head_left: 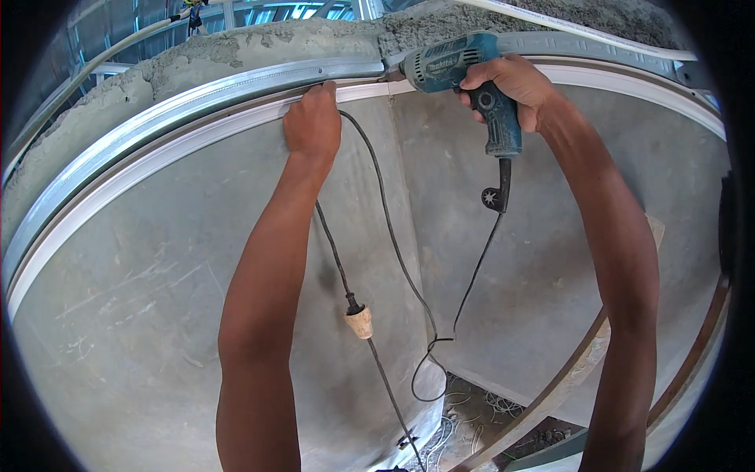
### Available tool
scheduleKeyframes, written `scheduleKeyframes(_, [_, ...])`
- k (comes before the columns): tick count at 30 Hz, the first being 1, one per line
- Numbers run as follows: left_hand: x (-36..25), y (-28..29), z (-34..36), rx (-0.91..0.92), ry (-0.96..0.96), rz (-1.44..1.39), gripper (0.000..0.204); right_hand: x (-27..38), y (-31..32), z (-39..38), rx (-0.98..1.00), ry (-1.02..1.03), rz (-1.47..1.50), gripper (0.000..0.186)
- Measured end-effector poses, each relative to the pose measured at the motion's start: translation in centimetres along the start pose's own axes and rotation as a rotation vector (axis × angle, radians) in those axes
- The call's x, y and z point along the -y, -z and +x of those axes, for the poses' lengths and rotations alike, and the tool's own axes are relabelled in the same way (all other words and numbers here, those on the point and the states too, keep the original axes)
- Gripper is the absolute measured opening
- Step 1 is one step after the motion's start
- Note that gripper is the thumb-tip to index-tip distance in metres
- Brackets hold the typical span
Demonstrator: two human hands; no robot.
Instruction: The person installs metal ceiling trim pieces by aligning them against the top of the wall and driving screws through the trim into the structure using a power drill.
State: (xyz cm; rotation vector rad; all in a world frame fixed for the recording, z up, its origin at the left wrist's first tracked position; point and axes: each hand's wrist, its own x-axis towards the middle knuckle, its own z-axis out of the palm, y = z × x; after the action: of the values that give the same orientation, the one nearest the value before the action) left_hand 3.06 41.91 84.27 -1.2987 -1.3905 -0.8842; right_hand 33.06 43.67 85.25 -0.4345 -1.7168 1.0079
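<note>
My right hand (515,94) grips a teal-and-black corded drill (440,64) whose front end meets a joint in the curved metal track (212,86) near the top. My left hand (313,119) is closed at the white strip (126,185) just below that track, left of the drill; its fingertips are hidden, so what they hold cannot be made out. A black cord (377,165) hangs beside and behind my left hand. It loops down near a plug connection with a tan sleeve (358,321). Grey wall panels (487,283) meet at a seam behind the cords.
Rough concrete (181,59) runs above the track, with pale conduit (566,27) and metal framing higher up. Wooden strips (576,362) rise at lower right behind my right forearm. Loose wire and debris (503,405) lie at the bottom.
</note>
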Motion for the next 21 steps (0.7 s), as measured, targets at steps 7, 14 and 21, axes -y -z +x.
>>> scheduleKeyframes(7, [-0.3,0.1,0.0,0.006,0.000,-0.009,0.027,-0.1,0.1,0.0,-0.004,0.002,-0.012,0.013])
scheduleKeyframes(14, [-0.2,0.1,-0.2,0.014,-0.002,0.004,0.025,0.1,-0.6,-0.2,-0.038,-0.002,-0.081,0.007])
scheduleKeyframes(21, [0.3,-0.3,-0.2,-0.015,-0.026,-0.029,0.026,0.6,-1.4,-0.2,-0.016,-0.063,-0.075,0.021])
